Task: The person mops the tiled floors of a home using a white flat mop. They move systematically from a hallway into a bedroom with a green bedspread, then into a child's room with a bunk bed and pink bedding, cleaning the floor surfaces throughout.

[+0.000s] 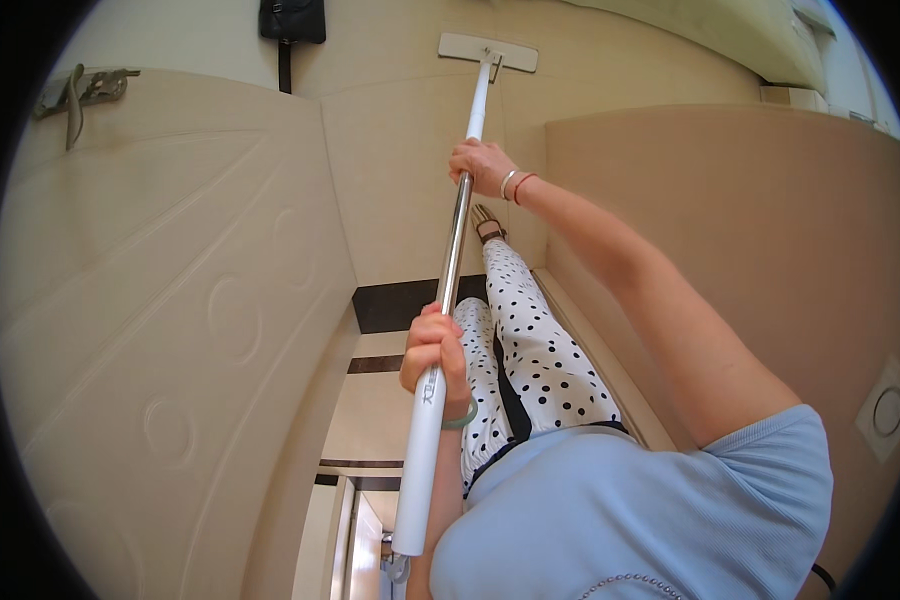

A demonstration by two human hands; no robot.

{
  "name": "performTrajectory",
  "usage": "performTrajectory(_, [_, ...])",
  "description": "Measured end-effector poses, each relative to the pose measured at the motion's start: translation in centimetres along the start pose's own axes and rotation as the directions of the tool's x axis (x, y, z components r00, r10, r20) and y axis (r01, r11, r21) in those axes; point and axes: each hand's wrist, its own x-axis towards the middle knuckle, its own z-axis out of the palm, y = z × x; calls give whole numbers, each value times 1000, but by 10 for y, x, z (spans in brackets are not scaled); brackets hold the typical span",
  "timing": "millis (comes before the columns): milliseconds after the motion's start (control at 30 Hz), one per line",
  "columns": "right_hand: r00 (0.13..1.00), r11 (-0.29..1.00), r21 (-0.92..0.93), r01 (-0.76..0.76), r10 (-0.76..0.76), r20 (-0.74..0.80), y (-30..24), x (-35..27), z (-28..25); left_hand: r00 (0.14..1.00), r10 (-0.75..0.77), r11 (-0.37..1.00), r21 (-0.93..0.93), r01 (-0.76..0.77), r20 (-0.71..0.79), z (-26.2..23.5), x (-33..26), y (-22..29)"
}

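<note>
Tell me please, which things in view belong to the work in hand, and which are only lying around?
In the work:
mop pole, held by left grip and right grip
flat white mop head

Only around:
black object, kind unclear
door with metal handle
pale green cloth

soft, fairly bright light falls quite evenly with only faint shadows, a bright streak glints along the shiny middle of the pole [451,265], and fisheye distortion bows the door [170,300] toward black, soft-edged corners.
</note>
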Motion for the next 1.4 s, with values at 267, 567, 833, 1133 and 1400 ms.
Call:
performTrajectory(267, [993, 986, 139, 96, -85, -82, -28, -53, 35, 993, -105, 994, -20, 104, -45, -26, -35, 28])
performTrajectory(567, [949, 938, 344, -35, 139, -282, -96, -89, 58, 968, -152, 988, 27, 149, 202, -71, -10, 81])
performTrajectory(833, [946, 864, 504, -4, 166, -278, -184, -91, 86, 920, -274, 954, 200, 223, 280, -118, 16, 139])
performTrajectory(1133, [988, 771, 634, 61, 42, -146, -269, -84, 95, 911, -342, 885, 405, 230, 230, -139, 22, 205])
performTrajectory(1400, [885, 904, 415, 102, -273, 376, -256, -76, 57, 987, -138, 972, 204, 119, 80, -158, -20, 178])
